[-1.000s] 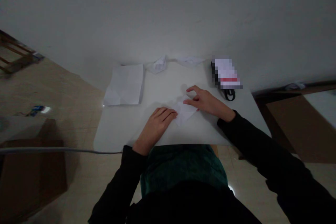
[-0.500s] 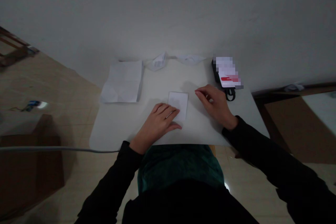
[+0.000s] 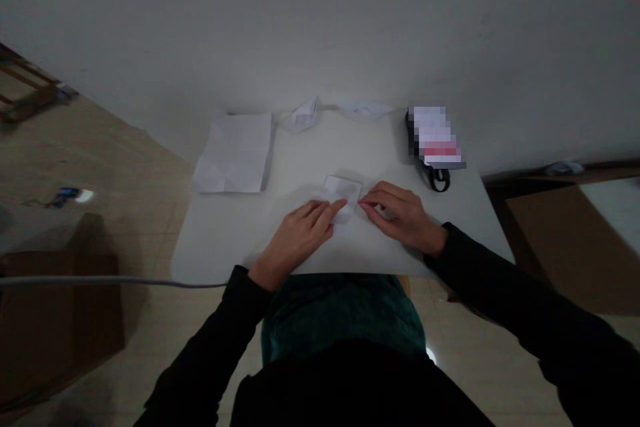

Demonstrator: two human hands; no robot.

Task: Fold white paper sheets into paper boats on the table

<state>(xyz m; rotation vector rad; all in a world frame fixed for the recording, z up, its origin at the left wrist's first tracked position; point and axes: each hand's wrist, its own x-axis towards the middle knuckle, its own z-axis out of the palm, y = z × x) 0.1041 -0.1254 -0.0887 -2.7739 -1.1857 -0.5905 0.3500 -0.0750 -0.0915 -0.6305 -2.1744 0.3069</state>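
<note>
A small folded white sheet of paper (image 3: 343, 185) lies on the white table in front of me. My left hand (image 3: 307, 230) grips its lower left part, the index finger stretched across the top and the other fingers bent. At the paper's right edge, my right hand (image 3: 393, 213) is closed in a pinch, with thumb and index fingertip together on that edge. Both hands partly cover the lower half of the paper.
Larger creased white sheets (image 3: 237, 153) lie at the table's (image 3: 210, 240) back left. Two folded paper shapes, one upright like a boat (image 3: 303, 115) and one flatter (image 3: 367, 110), stand along the wall. A phone (image 3: 435, 137) with a black strap is at back right.
My right hand has moved left and down onto the paper's right edge. My left hand's index finger now points across the paper, and its thumb has drawn in. The paper has tilted slightly.
</note>
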